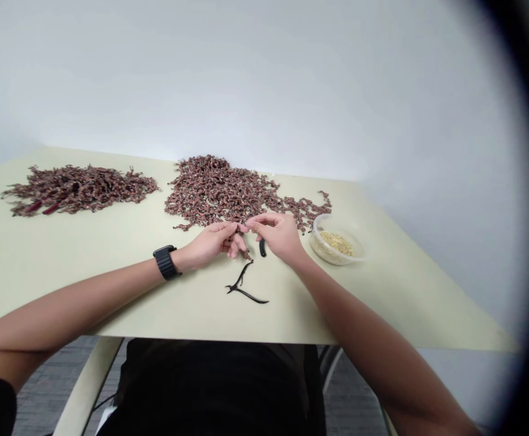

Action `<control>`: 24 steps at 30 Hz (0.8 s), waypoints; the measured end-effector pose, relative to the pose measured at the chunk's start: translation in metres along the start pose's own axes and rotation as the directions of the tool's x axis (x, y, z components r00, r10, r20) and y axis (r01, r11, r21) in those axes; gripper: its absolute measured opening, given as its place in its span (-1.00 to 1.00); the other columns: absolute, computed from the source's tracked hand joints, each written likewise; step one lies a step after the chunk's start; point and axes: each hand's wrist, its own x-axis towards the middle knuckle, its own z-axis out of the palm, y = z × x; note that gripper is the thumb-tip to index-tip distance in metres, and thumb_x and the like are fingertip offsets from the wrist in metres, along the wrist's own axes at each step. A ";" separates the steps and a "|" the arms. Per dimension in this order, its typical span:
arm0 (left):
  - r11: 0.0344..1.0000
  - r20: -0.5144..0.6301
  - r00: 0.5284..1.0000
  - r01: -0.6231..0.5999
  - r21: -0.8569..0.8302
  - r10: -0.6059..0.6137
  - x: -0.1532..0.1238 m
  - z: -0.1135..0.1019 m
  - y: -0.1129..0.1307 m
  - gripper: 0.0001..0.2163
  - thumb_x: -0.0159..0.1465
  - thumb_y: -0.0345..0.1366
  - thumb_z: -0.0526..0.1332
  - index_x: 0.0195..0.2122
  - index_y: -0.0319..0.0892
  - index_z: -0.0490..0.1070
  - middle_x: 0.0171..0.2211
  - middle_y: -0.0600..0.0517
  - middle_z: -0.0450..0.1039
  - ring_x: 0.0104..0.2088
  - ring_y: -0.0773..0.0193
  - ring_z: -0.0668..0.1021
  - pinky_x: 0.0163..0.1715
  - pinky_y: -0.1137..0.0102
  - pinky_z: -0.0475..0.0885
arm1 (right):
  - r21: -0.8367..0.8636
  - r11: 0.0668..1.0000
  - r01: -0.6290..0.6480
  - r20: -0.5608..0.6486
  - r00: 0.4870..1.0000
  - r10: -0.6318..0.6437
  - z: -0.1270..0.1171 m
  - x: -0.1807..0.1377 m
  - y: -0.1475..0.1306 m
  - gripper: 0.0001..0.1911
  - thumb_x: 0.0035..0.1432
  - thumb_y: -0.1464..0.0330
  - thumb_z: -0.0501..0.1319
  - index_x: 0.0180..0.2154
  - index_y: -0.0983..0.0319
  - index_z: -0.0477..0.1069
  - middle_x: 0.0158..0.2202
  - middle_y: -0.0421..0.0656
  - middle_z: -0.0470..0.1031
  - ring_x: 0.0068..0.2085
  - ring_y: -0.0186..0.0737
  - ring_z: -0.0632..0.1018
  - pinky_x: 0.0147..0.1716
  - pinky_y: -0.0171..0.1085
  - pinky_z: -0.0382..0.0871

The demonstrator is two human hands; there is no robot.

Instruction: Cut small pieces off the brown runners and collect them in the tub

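My left hand (214,242) and my right hand (277,233) meet fingertip to fingertip just in front of the big middle heap of reddish-brown dried pods (228,191). Both pinch together on a small piece I cannot make out. A black handle (263,247) sticks down out of my right palm. Black nippers (245,287) lie on the pale table (109,266) just below the hands. A black watch sits on my left wrist.
A second heap of dried pods (77,188) lies at the far left. A clear round bowl (337,245) with yellowish seeds stands right of my right hand. The table's front edge runs close to my body; a white wall is behind.
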 end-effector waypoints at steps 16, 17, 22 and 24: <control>0.993 0.040 0.998 -0.049 0.107 0.045 -0.001 0.002 -0.007 -0.58 0.46 0.00 0.11 0.03 -0.32 0.43 -0.23 -0.21 0.61 -0.45 0.33 0.51 -0.37 0.39 0.42 | -0.128 0.990 -0.055 0.094 0.993 0.068 -0.008 0.005 0.000 -0.76 0.10 0.20 0.38 -0.31 0.24 0.66 -0.34 -0.10 0.66 -0.54 -0.33 0.51 -0.55 -0.33 0.40; 0.992 0.043 0.998 -0.050 0.112 0.045 -0.001 0.001 -0.007 -0.58 0.46 0.00 0.10 0.02 -0.32 0.42 -0.23 -0.21 0.61 -0.45 0.33 0.52 -0.37 0.39 0.42 | -0.123 0.990 -0.064 0.108 0.991 0.077 -0.009 0.005 -0.002 -0.76 0.09 0.20 0.39 -0.31 0.25 0.66 -0.33 -0.09 0.66 -0.54 -0.34 0.50 -0.55 -0.33 0.40; 0.996 0.048 0.998 -0.031 0.082 0.027 -0.001 0.003 -0.007 -0.59 0.46 -0.01 0.11 0.03 -0.31 0.41 -0.23 -0.19 0.59 -0.44 0.33 0.51 -0.36 0.38 0.41 | -0.118 0.992 -0.033 0.110 0.993 0.047 -0.012 0.005 -0.001 -0.75 0.11 0.20 0.38 -0.32 0.27 0.61 -0.34 -0.11 0.63 -0.52 -0.33 0.52 -0.52 -0.33 0.40; 1.000 0.048 0.999 -0.011 0.020 0.010 0.000 0.004 -0.007 -0.63 0.45 -0.04 0.15 -0.02 -0.30 0.42 -0.24 -0.14 0.57 -0.45 0.37 0.49 -0.34 0.39 0.41 | -0.117 0.993 0.010 0.102 0.995 0.002 -0.010 0.004 0.000 -0.78 0.16 0.21 0.34 -0.31 0.25 0.61 -0.33 -0.12 0.62 -0.50 -0.31 0.53 -0.50 -0.31 0.41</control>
